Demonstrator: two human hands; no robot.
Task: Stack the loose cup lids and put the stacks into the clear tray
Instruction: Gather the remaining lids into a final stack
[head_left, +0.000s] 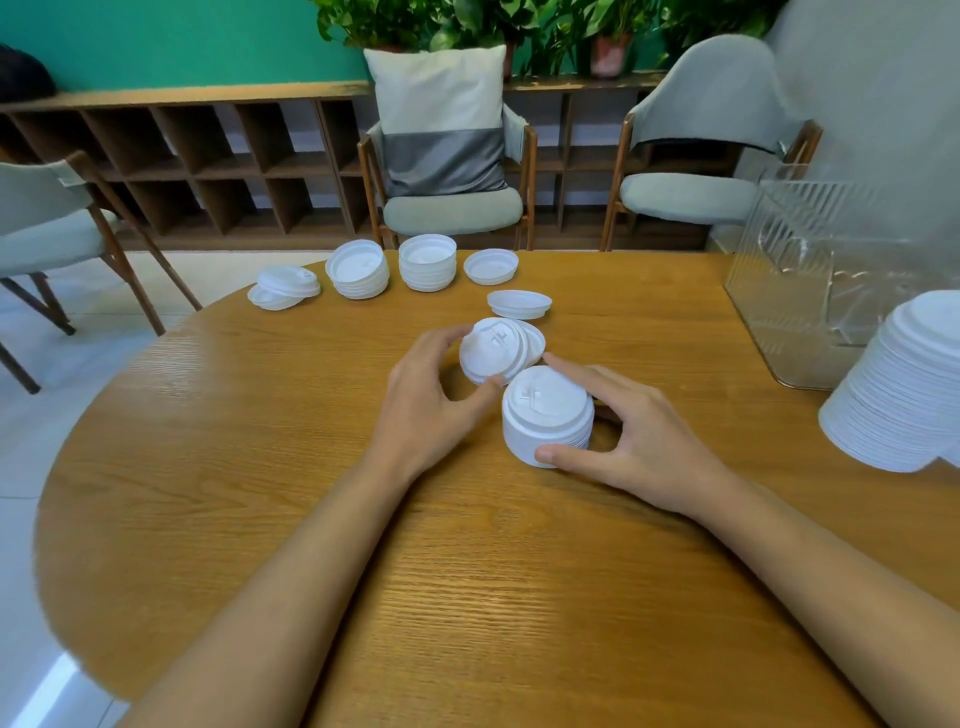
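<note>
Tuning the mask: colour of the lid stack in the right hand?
Plain white lid stack, embossed top; clearest in the head view.

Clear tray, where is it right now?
In the head view the clear tray stands at the far right of the table, partly behind the tall lid stack at the right edge.

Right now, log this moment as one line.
left hand: grips tilted lid stack | right hand: grips upright lid stack | clear tray: right edge of table, contents unclear
</note>
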